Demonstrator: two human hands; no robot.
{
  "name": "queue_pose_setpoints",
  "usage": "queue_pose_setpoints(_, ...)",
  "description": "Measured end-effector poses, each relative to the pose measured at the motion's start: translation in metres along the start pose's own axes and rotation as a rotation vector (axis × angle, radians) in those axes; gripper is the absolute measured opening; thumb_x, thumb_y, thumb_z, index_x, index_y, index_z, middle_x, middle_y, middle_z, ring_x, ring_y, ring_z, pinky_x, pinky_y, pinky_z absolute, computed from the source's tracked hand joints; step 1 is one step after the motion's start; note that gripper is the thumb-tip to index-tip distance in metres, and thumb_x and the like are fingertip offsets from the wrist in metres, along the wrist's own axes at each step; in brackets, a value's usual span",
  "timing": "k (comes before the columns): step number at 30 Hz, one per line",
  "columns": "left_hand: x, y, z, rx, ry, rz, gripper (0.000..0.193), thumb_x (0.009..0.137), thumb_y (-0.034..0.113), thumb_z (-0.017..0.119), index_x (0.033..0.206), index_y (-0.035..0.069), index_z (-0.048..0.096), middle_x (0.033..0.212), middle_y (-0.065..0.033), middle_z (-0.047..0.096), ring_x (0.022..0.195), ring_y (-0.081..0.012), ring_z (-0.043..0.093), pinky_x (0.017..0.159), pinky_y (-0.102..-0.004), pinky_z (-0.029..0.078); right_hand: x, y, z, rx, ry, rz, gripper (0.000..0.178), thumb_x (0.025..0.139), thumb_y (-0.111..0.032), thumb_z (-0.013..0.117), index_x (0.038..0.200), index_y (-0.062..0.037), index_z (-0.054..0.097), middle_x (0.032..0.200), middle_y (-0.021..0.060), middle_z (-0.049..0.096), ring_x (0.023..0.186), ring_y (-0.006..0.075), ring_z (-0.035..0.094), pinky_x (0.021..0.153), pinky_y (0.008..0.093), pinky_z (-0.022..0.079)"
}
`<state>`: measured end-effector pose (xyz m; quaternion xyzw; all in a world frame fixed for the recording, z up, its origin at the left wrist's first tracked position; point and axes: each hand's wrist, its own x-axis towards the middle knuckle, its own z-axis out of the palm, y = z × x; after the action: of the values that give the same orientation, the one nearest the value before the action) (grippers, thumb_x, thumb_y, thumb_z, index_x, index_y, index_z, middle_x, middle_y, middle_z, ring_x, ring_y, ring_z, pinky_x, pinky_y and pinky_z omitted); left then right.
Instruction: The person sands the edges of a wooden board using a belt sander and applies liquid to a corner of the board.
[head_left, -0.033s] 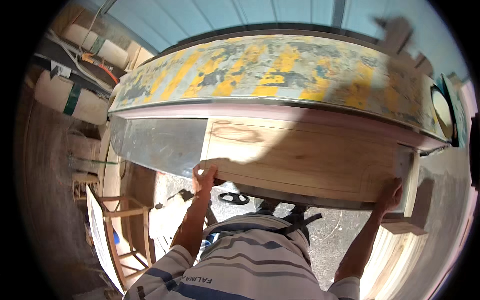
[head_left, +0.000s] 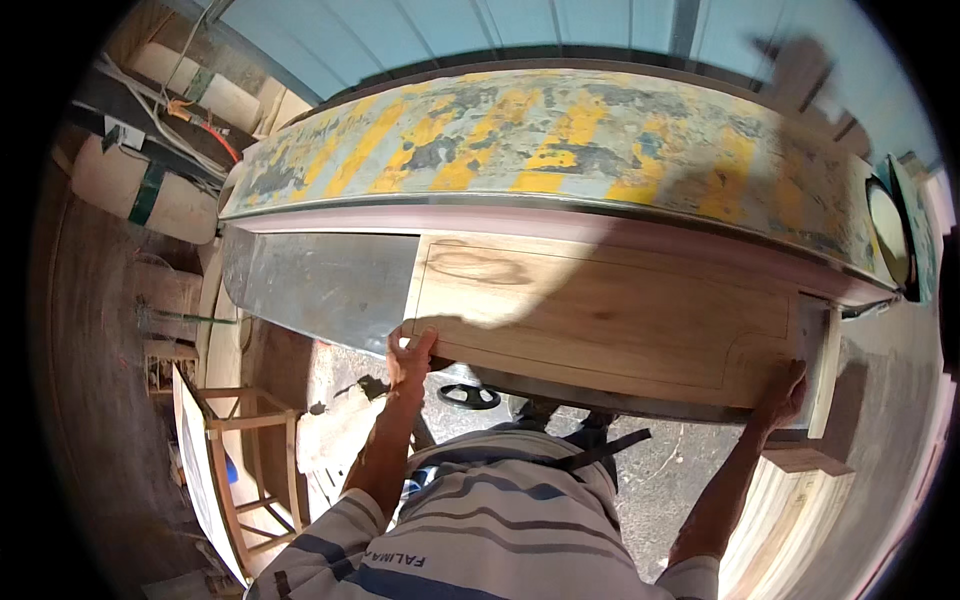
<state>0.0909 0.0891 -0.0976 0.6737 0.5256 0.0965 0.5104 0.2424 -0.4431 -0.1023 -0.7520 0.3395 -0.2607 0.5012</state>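
A pale wooden panel (head_left: 600, 310) with a thin drawn outline near its border lies flat on a grey metal table (head_left: 315, 275). Its far edge is against or close to a pink strip (head_left: 560, 222). At the panel's near left corner, my left hand (head_left: 411, 360) grips the edge, thumb on top. My right hand (head_left: 782, 398) is closed at the near right corner; its fingers are partly hidden in shadow. A dark shadow covers the panel's right part.
Beyond the table rises a worn cover with yellow stripes (head_left: 540, 140). A black handwheel (head_left: 468, 397) sits below the near edge. Stacked boards (head_left: 800, 510) stand at the lower right, a wooden stand (head_left: 255, 425) at the left. Cables (head_left: 150, 110) hang at the upper left.
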Motion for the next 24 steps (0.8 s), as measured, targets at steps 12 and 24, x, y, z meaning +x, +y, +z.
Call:
queue_pose_setpoints(12,0.095,-0.042,-0.059,0.057,0.060,0.091,0.066,0.073,0.027,0.074,0.127,0.014,0.037,0.072,-0.0047,0.056,0.050,-0.0104,0.049,0.040,-0.0232,0.039,-0.055,0.029,0.029,0.018,-0.024,-0.024,0.041,0.093,-0.036,0.051,0.111,0.0000,0.060,0.105,0.0101,0.062,0.087,0.0188,0.057,0.078,0.0323,0.047)
queue_pose_setpoints(24,0.216,-0.043,-0.180,0.019,0.032,-0.034,0.045,0.081,0.032,0.065,0.119,0.016,0.045,0.052,0.0011,0.045,0.035,-0.0079,0.035,0.031,-0.0219,0.023,-0.212,-0.027,0.097,0.155,-0.099,-0.196,0.020,0.081,-0.014,0.067,0.098,-0.0053,0.065,0.103,0.0113,0.063,0.091,0.0267,0.060,0.084,0.0333,0.046)
